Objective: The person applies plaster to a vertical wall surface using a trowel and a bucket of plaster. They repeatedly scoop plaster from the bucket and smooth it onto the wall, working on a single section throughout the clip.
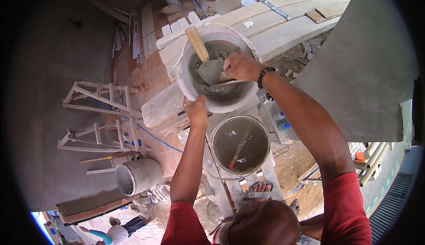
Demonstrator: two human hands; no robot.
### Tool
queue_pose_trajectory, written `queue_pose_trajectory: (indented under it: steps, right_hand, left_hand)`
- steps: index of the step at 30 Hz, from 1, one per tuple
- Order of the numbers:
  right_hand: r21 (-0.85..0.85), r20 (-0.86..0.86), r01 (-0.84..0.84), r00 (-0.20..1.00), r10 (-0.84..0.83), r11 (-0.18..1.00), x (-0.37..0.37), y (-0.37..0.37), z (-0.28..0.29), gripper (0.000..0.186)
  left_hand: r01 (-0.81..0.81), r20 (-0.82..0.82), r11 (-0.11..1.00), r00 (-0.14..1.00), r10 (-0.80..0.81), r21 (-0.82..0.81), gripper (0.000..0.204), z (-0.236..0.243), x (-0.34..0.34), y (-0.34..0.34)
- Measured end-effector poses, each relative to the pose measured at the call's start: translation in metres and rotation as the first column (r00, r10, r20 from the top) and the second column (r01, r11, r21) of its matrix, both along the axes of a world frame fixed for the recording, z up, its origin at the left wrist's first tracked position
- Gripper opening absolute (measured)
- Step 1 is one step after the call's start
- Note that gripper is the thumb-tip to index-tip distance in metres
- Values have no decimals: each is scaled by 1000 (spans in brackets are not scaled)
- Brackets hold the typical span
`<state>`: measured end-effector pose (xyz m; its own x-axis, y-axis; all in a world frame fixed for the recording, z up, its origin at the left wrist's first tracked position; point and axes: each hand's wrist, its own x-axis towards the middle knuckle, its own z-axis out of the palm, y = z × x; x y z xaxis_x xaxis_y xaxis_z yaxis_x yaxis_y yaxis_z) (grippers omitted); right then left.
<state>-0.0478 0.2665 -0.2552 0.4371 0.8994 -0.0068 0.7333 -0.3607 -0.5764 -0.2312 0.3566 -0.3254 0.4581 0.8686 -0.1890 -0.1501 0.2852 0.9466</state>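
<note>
Left hand (195, 111) on bucket rim (225, 109)

Head view: one wide fisheye, left unit of a head-worn pair, facing steeply down from above the person, forearms (188, 165) rising from the lower edge. Bucket (221, 109) sits above frame centre at arm's reach; wooden trestle (106, 99) at left lies farther off. Field ends in a dark round border; long planks (274, 37) bow near the top.

Right grip (241, 67) inside mortar bucket (226, 107), on trowel (226, 76). Left grip (196, 109) at its near-left rim. Second tool (197, 44) left of right grip. Pail (241, 117) nearer wearer than both grips, stick (240, 148) inside. Trestles (101, 106) far left.
</note>
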Motion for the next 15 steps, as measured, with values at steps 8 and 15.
queue_pose_trajectory:
  steps: [8,15]
  right_hand:
    - [-132,-120,-1,993,-15,991,0,7,-23,28]
    - [15,4,-46,999,46,999,-4,8,-42,25]
  left_hand:
    - [2,-14,1000,1000,-1,28,41,-18,-2,5]
    - [13,-30,997,1000,-11,75,43,-26,-5,6]
